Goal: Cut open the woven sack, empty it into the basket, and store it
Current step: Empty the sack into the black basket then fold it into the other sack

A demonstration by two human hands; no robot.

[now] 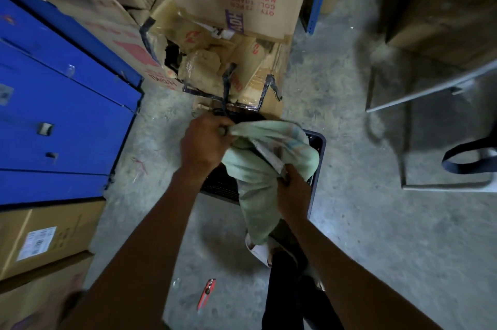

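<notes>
A pale green woven sack (258, 176) hangs crumpled over a dark plastic basket (318, 146) on the concrete floor. My left hand (204, 144) grips the sack's upper left corner, fingers curled round the bunched cloth. My right hand (294, 192) grips the sack's edge lower down on the right side. The sack's lower end droops to the floor near my foot. Most of the basket's inside is hidden by the sack; a patch of its mesh (220, 181) shows at the left. A red utility knife (205, 293) lies on the floor between my arms, apart from both hands.
Torn cardboard boxes (228, 66) with black strapping stand just behind the basket. A blue metal cabinet (59, 119) fills the left, with cartons (40, 243) below it. A grey metal frame (430, 119) and a dark strap (468, 162) are at the right.
</notes>
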